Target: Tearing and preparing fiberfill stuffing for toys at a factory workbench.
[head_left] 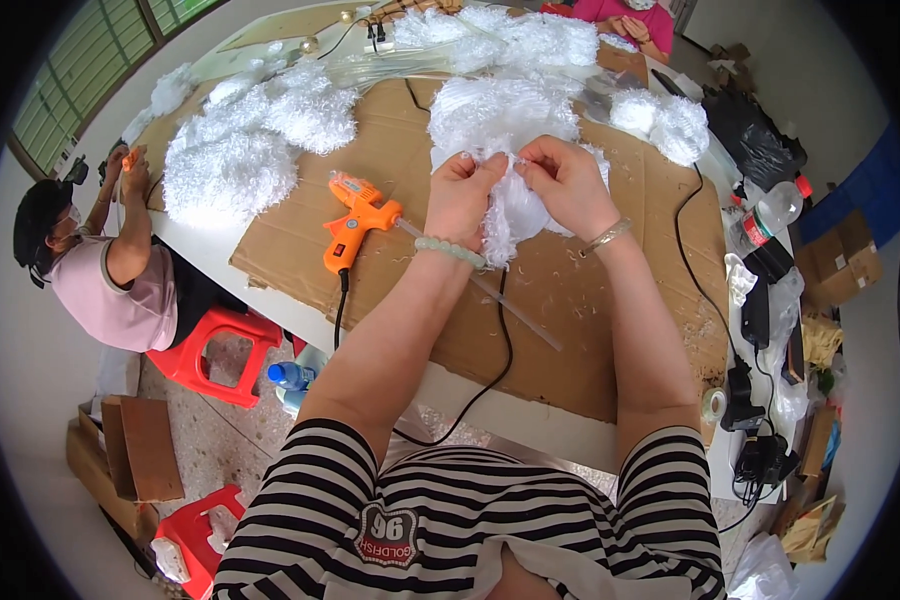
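My left hand [467, 197] and my right hand [568, 185] meet over the table, both pinching a piece of fluffy white fabric [515, 215]. Thumbs and fingertips are pressed together at its upper edge, and the cloth hangs down between my wrists. Right behind my hands lies more shaggy white material [500, 110]. An orange glue gun [358, 225] rests just left of my left wrist, a clear glue stick jutting from its back and passing under my forearm. Beneath everything is a brown cardboard sheet [570, 340] strewn with small white scraps.
Piles of shaggy white material [230, 170] cover the table's left and far side, beside clear thin rods [400, 68]. Black cables cross the cardboard. A clear bottle [770, 212] and tape roll [713, 404] are at right. One person [110, 260] sits left on a red stool [220, 350]; another [635, 22] works opposite.
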`<act>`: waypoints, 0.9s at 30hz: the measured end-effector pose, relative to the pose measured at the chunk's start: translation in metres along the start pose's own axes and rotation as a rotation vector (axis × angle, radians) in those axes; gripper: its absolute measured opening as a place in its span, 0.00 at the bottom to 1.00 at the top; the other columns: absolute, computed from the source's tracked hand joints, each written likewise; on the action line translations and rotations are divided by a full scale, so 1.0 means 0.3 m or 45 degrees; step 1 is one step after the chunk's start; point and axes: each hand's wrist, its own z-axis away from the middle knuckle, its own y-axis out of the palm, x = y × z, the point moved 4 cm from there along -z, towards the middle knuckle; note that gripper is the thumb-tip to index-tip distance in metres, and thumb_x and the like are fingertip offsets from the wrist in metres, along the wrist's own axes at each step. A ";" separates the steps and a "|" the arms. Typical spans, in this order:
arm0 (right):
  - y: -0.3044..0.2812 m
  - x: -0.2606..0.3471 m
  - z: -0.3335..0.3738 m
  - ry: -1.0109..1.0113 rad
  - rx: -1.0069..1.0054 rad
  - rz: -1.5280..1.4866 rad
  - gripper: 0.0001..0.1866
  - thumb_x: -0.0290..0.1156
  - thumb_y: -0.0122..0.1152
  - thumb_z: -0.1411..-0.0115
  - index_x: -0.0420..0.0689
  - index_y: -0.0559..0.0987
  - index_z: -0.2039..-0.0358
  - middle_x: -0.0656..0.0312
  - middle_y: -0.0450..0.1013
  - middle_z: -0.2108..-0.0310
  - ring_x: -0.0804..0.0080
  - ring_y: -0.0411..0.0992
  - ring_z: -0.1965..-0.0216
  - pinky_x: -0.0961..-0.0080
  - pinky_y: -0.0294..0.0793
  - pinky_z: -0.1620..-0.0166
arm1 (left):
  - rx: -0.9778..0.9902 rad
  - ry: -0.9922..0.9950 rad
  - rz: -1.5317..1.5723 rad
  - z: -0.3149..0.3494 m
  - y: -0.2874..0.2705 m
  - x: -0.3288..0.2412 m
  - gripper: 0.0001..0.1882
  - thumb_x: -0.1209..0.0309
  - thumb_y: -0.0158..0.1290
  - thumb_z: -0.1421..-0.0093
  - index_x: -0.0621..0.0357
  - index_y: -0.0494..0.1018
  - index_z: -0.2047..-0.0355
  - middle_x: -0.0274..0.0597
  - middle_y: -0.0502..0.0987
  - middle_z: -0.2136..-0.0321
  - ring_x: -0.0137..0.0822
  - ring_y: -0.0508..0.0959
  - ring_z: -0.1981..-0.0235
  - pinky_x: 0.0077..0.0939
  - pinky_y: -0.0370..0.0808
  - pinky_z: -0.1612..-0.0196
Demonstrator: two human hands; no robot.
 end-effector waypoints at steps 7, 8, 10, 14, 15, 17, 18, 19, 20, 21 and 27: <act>-0.090 -0.031 -0.016 0.096 -0.093 -0.057 0.05 0.26 0.55 0.46 0.37 0.72 0.72 0.63 0.71 0.78 0.77 0.69 0.76 0.81 0.68 0.71 | -0.284 0.148 0.220 -0.030 -0.063 -0.040 0.05 0.79 0.47 0.45 0.67 0.68 0.68 0.42 0.73 0.74 0.31 0.73 0.77 0.25 0.72 0.75; -0.115 -0.069 -0.016 0.232 -0.113 -0.404 0.05 0.26 0.54 0.46 0.38 0.72 0.71 0.62 0.72 0.76 0.76 0.70 0.75 0.81 0.69 0.70 | -0.280 0.145 0.222 -0.048 -0.069 -0.037 0.05 0.79 0.47 0.45 0.67 0.68 0.68 0.42 0.73 0.74 0.31 0.73 0.77 0.25 0.72 0.75; -0.187 -0.041 -0.017 0.278 -0.171 -0.561 0.07 0.27 0.51 0.45 0.36 0.71 0.68 0.61 0.70 0.76 0.70 0.72 0.74 0.78 0.71 0.68 | -0.458 0.191 0.222 -0.066 -0.112 -0.036 0.06 0.78 0.46 0.44 0.67 0.66 0.65 0.43 0.73 0.72 0.32 0.73 0.76 0.27 0.73 0.73; -0.393 -0.135 0.006 0.042 -0.168 -1.550 0.08 0.26 0.48 0.46 0.37 0.72 0.67 0.57 0.73 0.67 0.68 0.72 0.69 0.71 0.70 0.60 | -0.588 0.229 0.209 -0.042 -0.120 -0.062 0.06 0.74 0.47 0.43 0.63 0.66 0.67 0.37 0.71 0.77 0.30 0.71 0.81 0.23 0.68 0.78; -0.407 -0.117 0.004 -0.054 -0.157 -1.801 0.10 0.26 0.48 0.47 0.36 0.72 0.66 0.57 0.73 0.66 0.66 0.72 0.68 0.67 0.70 0.58 | -0.666 0.213 0.223 -0.044 -0.135 -0.062 0.05 0.73 0.47 0.42 0.63 0.65 0.69 0.35 0.69 0.78 0.28 0.69 0.82 0.22 0.66 0.80; -0.422 -0.100 0.016 -0.021 -0.297 -1.842 0.10 0.27 0.48 0.48 0.36 0.72 0.66 0.57 0.73 0.65 0.64 0.72 0.67 0.65 0.69 0.57 | -0.747 0.202 0.236 -0.045 -0.154 -0.062 0.05 0.73 0.47 0.42 0.62 0.65 0.70 0.34 0.68 0.80 0.27 0.68 0.83 0.22 0.65 0.82; -0.431 -0.090 0.024 0.013 -0.445 -1.869 0.11 0.27 0.49 0.49 0.36 0.72 0.65 0.58 0.73 0.64 0.62 0.72 0.67 0.63 0.68 0.56 | -0.743 0.241 0.278 -0.043 -0.149 -0.068 0.05 0.73 0.47 0.43 0.61 0.65 0.71 0.33 0.67 0.80 0.27 0.68 0.83 0.22 0.65 0.82; -0.448 -0.148 0.020 0.056 -0.512 -1.802 0.10 0.26 0.49 0.48 0.38 0.73 0.65 0.58 0.73 0.67 0.67 0.72 0.70 0.71 0.71 0.63 | -0.735 0.279 0.318 -0.039 -0.139 -0.071 0.05 0.73 0.48 0.43 0.61 0.64 0.72 0.33 0.67 0.81 0.27 0.68 0.83 0.22 0.65 0.82; -0.445 -0.203 0.012 0.052 -0.516 -1.801 0.10 0.26 0.49 0.48 0.38 0.73 0.65 0.58 0.73 0.67 0.67 0.72 0.70 0.71 0.71 0.63 | -0.730 0.278 0.318 -0.033 -0.132 -0.070 0.05 0.73 0.48 0.43 0.61 0.64 0.72 0.33 0.67 0.81 0.27 0.68 0.83 0.22 0.65 0.82; -0.424 -0.239 0.003 0.186 -0.364 -1.541 0.10 0.26 0.50 0.48 0.38 0.73 0.65 0.58 0.74 0.68 0.70 0.72 0.71 0.75 0.71 0.66 | -0.584 0.261 0.269 -0.033 -0.110 -0.067 0.04 0.74 0.48 0.43 0.62 0.65 0.70 0.36 0.70 0.77 0.28 0.70 0.79 0.23 0.68 0.78; -0.189 -0.215 0.012 0.418 -0.302 0.589 0.14 0.30 0.59 0.51 0.40 0.75 0.63 0.64 0.72 0.77 0.79 0.69 0.76 0.82 0.69 0.72 | -0.140 0.222 0.212 -0.027 -0.030 -0.046 0.06 0.78 0.50 0.46 0.64 0.68 0.66 0.38 0.74 0.73 0.28 0.73 0.75 0.23 0.71 0.73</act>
